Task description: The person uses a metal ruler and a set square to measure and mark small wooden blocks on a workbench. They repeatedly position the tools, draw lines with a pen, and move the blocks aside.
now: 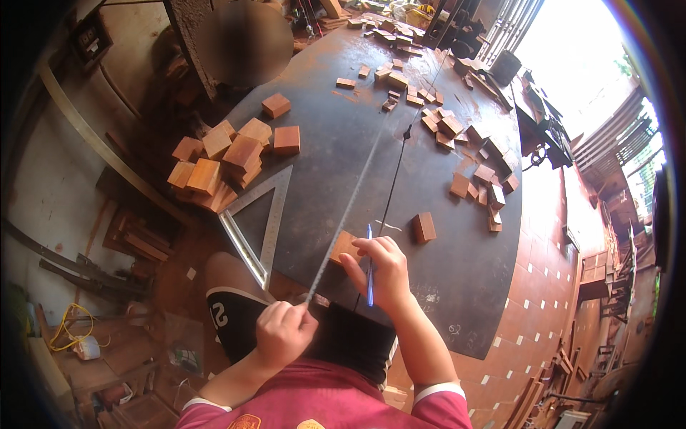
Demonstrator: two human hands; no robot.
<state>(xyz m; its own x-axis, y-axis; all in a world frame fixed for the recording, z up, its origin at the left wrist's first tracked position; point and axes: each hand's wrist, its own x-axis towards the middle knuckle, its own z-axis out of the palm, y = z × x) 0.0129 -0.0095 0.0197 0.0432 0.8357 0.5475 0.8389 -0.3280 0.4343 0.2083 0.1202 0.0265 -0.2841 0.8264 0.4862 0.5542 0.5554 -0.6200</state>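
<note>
My left hand (286,330) is closed around the near end of a long, thin metal ruler (341,218), which slants away over the dark tabletop. Beside the ruler's right edge sits a small orange-brown wooden block (346,247); whether the two touch I cannot tell. My right hand (384,270) grips a blue pen (369,275), held roughly upright, with the thumb close to the block. Another wooden block (424,228) stands a little to the right, apart from my hand. At the left, a metal triangle square (277,214) lies near the table edge.
A pile of wooden blocks (243,154) occupies the table's left edge. More blocks (480,184) lie scattered along the right side and far end of the dark table (321,136). A narrow dark seam runs lengthwise down the tabletop. Tiled floor (532,286) shows at the right.
</note>
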